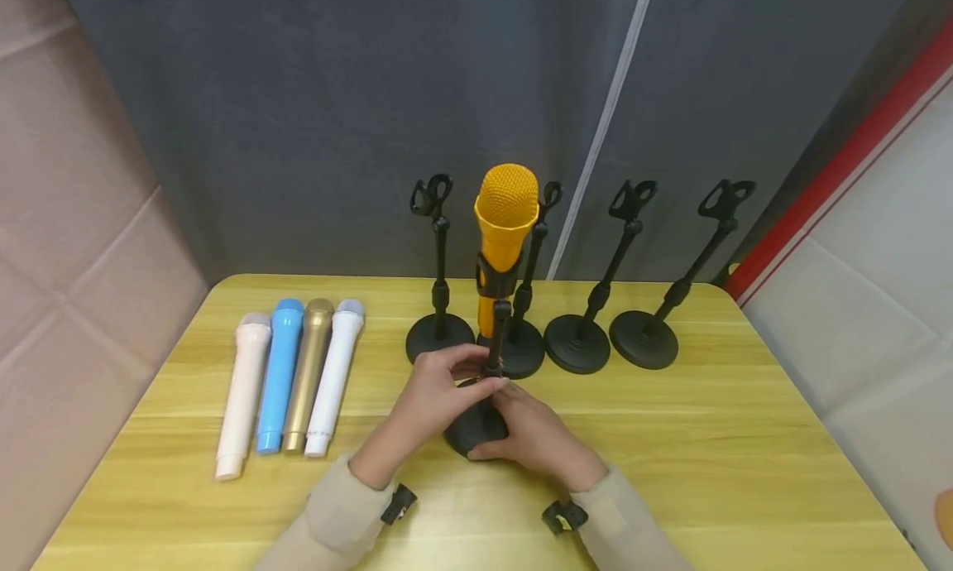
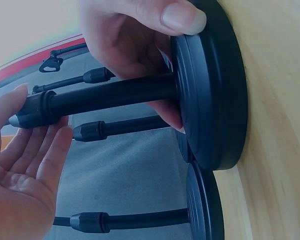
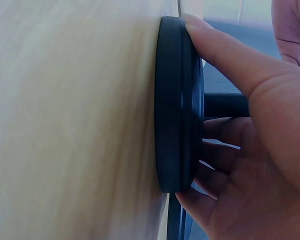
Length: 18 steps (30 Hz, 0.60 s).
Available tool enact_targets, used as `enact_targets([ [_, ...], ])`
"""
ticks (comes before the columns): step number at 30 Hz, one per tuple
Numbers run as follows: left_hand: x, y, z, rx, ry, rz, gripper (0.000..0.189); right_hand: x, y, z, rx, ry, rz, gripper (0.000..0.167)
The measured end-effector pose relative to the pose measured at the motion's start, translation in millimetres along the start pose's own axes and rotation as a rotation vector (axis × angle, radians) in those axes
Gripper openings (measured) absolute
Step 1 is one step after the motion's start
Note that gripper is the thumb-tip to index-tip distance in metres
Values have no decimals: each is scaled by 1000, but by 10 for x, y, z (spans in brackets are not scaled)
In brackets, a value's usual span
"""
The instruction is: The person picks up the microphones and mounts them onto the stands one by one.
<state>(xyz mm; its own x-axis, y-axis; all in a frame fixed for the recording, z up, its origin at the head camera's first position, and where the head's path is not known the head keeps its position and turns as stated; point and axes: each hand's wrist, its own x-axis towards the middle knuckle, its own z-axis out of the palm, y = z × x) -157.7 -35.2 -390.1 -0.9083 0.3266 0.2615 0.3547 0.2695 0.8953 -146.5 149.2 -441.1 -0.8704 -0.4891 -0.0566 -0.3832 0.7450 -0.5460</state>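
Observation:
A yellow microphone (image 1: pixel 508 203) stands upright in the clip of a black microphone stand, in the middle of the head view. My left hand (image 1: pixel 439 389) grips this stand's pole at its collar (image 2: pixel 36 108), thumb on one side and fingers on the other. Lower down, my right hand (image 1: pixel 539 434) holds the round base (image 1: pixel 476 429) by its edge. In the right wrist view the thumb lies on the near rim of the base (image 3: pixel 177 110), and the fingers reach around its far side. The base is close over the tabletop.
Behind the held stand are several black stands with bare clips, including a left one (image 1: pixel 439 337) and a far-right one (image 1: pixel 644 339). Pink, blue (image 1: pixel 280 376), gold and white (image 1: pixel 335 376) microphones lie side by side at left. A grey curtain (image 1: pixel 335 124) hangs behind the wooden table (image 1: pixel 744 455).

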Motion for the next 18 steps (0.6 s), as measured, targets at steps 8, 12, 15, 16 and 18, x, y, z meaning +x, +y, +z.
enact_targets([
  [8,1,9,12,9,25,16,34,7,15,12,2,-3,7,100],
  [12,8,-10,3,-4,-1,0,35,8,16,11,5,-4,8,99],
  [15,14,-29,-17,-62,-49,-55,37,12,15,8,6,-8,10,99],
  [16,17,-35,-24,-85,-69,-71,39,14,15,7,4,-9,11,98],
  [18,22,-47,-35,-123,-101,-92,40,17,12,4,3,-14,15,99],
])
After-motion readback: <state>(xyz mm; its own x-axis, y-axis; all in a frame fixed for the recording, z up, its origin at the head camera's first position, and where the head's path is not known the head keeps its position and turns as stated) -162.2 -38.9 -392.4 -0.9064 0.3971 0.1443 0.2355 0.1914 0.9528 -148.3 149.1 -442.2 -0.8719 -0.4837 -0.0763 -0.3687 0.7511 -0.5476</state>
